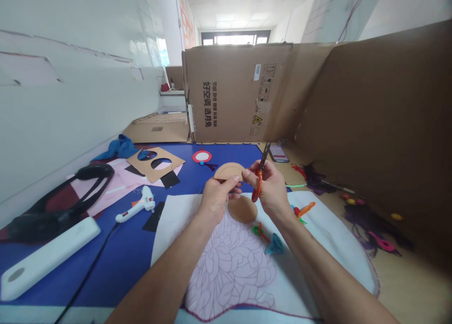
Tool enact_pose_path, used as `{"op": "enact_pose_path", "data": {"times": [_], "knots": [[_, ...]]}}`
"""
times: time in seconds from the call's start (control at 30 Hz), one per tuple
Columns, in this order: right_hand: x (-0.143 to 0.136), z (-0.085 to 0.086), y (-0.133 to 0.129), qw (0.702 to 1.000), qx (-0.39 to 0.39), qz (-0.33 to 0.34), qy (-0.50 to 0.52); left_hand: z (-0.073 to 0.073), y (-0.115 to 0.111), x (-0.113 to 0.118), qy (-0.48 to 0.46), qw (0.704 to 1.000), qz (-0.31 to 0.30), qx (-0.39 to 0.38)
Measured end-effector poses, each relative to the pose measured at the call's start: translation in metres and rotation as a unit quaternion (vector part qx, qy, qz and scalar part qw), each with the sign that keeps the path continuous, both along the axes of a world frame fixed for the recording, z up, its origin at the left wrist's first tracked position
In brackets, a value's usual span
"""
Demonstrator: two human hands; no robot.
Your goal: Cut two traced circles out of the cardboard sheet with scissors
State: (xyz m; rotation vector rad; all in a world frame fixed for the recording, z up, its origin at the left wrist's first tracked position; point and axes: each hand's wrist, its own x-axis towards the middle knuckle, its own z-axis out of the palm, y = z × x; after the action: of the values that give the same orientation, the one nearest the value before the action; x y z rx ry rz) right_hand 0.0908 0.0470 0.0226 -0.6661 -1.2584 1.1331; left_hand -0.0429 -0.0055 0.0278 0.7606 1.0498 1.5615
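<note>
My left hand [219, 192] grips a round cardboard disc [228, 170] by its near edge, thumb on top. In my right hand [270, 185] is a pair of scissors [259, 185] with orange handles, blades pointing up and away from the disc. My right thumb and forefinger also reach the disc's right edge. Just below the hands, a second brown cardboard disc [243, 209] lies on a white cloth [226, 267] printed with flower outlines. Beside my right forearm rest a blue-green yarn piece [274, 244] and an orange one [306, 210].
On the blue table [137, 234] at left are a white hot glue gun [137, 206], a cardboard sheet with oval holes [155, 163], and a long white bar [49, 258]. A red-rimmed disc [202, 156] and a phone [278, 152] lie farther back. Large cardboard panels [240, 93] stand behind and right.
</note>
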Motion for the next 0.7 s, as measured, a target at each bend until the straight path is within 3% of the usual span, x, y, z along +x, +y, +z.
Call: {"op": "enact_pose_path", "data": {"times": [0.3, 0.5, 0.7], "knots": [[0.000, 0.006, -0.008, 0.999, -0.028, 0.044, -0.004, 0.002, 0.000, -0.003, 0.031, 0.999, 0.044, 0.004], [-0.002, 0.009, -0.016, 0.991, -0.032, 0.084, -0.100, 0.015, -0.001, -0.017, -0.069, 0.988, 0.131, 0.041], [-0.014, 0.005, -0.026, 0.970, -0.001, 0.147, -0.194, 0.016, -0.001, -0.022, -0.127, 0.979, 0.146, 0.068]]}}
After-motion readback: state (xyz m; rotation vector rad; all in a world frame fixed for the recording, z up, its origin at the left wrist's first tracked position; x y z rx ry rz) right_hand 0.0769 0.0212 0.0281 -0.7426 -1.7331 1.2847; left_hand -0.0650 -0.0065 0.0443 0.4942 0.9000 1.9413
